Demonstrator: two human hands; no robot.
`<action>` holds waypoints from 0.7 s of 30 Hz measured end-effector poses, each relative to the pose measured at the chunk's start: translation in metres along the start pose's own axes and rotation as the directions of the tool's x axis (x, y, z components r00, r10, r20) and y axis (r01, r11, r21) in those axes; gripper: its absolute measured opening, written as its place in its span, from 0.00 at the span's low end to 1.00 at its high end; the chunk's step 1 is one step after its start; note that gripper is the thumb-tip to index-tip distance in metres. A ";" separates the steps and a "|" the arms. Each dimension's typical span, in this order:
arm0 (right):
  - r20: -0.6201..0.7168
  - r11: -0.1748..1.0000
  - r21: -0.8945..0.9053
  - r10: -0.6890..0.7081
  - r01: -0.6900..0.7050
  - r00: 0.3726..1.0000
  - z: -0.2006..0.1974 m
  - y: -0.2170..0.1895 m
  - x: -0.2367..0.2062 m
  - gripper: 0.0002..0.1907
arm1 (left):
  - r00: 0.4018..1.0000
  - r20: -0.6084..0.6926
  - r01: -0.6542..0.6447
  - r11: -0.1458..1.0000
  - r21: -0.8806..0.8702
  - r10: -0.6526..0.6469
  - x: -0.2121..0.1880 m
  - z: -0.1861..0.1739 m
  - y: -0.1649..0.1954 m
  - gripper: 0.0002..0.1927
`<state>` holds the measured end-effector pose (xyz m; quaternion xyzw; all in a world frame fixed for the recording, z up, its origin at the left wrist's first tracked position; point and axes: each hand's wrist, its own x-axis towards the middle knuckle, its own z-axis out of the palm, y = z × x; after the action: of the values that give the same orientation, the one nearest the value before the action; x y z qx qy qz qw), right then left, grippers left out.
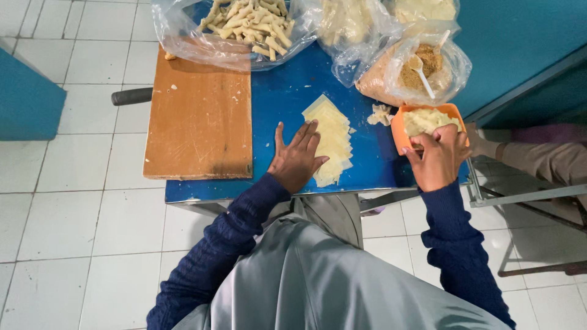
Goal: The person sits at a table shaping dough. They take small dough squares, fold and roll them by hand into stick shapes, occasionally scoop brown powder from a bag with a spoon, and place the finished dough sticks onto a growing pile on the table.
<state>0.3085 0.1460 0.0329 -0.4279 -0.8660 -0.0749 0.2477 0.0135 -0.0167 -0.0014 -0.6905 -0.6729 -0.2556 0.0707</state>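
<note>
Your left hand lies flat near the front edge of the small blue-topped table, fingers spread and released, palm down, with the fingertips resting on the left side of the fanned stack of thin pale yellow square dough sheets; it grips nothing. That stack runs from close to the front edge back toward the middle of the table top, the sheets slipped one over another. Your right hand is at the front right corner, its fingers curled around the near rim of the small orange plastic bowl of pale mashed filling, grasping the bowl, which sits at the right edge of the table. Just left of the bowl a small crumpled scrap of pale dough lies on the blue surface. Along the left edge a rectangular brown wooden cutting board overhangs the table top, and a dark handle juts out beyond its left side. At the far right corner stands a clear plastic bag of brown crumbs with a white plastic spoon in it. At the far edge, a clear plastic bag of rolled, crumb-coated sticks sits over the far end of the board, with further clear bags of pale pieces beside it.
</note>
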 end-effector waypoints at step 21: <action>0.102 0.904 -0.009 -0.424 0.427 0.900 0.028 -0.137 0.080 0.28 | 0.998 0.044 0.052 0.999 0.004 -0.052 0.012 0.004 -0.004 0.26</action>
<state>0.1509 0.1268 0.0593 -0.2357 -0.9483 -0.1194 0.1762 0.0105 -0.0035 -0.0001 -0.6782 -0.6924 -0.2413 0.0501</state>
